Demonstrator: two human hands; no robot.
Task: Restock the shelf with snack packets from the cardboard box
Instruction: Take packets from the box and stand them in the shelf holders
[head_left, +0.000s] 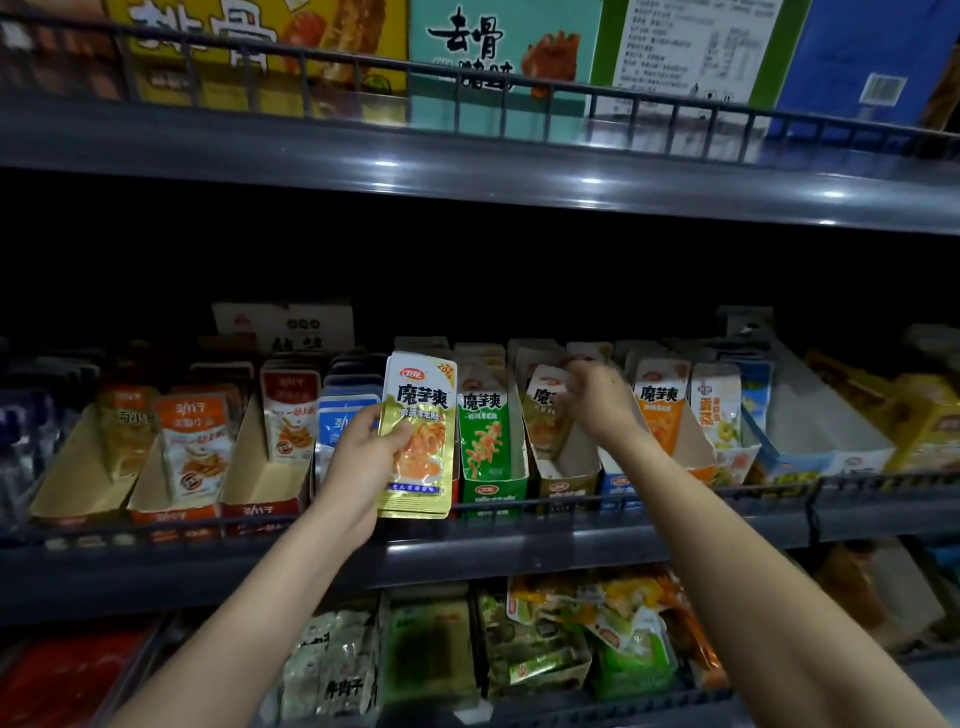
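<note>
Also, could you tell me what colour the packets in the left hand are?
The packets are pale gold, with an orange food picture; head view.

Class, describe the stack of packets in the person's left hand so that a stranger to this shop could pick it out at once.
Find the middle shelf, lined with open boxes of upright snack packets. Left of the green packets, the left hand holds a stack of gold packets in front of the boxes. Only it is outside a box, pale gold with a blue strip at the bottom.
</note>
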